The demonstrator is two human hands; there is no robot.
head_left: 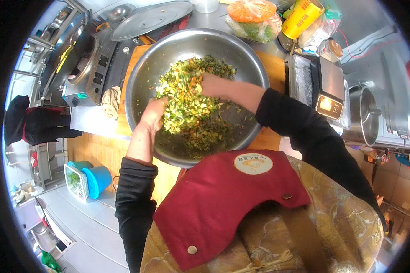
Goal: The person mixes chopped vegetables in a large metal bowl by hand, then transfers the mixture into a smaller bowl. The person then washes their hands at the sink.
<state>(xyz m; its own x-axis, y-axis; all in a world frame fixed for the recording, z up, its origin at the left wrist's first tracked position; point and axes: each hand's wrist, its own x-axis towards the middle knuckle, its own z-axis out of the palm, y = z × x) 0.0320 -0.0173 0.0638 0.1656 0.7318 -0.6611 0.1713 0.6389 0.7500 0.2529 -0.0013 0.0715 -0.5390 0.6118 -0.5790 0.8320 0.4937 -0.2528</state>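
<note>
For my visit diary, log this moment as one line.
left hand: in vegetables | right hand: in vegetables | bowl: on board | scale: lit

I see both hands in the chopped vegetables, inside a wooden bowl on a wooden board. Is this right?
Not quite: the head view shows a metal bowl, not wooden. The left hand and right hand are indeed in the chopped vegetables, and the bowl stands on a wooden board.

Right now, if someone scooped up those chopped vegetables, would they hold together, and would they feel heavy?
The chopped vegetables would probably fall apart rather than lift as one lump, since they are small, loose pieces. A single bit looks light, though the broad heap in the metal bowl may feel weighty altogether.
</note>
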